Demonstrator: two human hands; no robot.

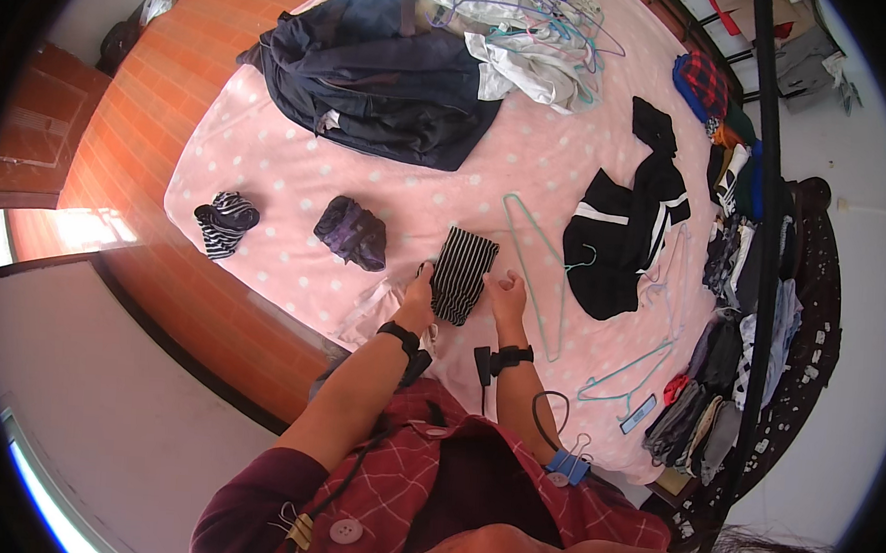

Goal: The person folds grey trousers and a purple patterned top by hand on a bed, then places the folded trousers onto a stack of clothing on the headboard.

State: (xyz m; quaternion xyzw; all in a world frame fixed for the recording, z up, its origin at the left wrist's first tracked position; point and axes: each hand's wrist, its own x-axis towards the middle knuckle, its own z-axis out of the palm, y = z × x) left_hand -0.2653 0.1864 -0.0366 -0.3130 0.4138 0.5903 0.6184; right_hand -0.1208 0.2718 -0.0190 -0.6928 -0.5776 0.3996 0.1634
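Note:
A folded black-and-white striped garment (464,276) lies on the pink dotted bedspread in front of me. My left hand (418,301) is closed at its left edge, thumb along the side and the other fingers mostly hidden. Just off the right edge, my right hand (506,298) has its thumb and fingers apart, with nothing visible in them. Pale pink fabric (373,311) lies beside my left wrist. A rolled dark purple garment (351,233) and a striped bundle (225,223) sit farther left.
Dark jackets (383,83) and white clothes with hangers (535,56) cover the bed's far side. Right of my hands are a green hanger (531,276), a black-and-white garment (610,240) and a phone-like object (638,414). Folded clothes (720,351) line the right edge beside a dark pole (762,213).

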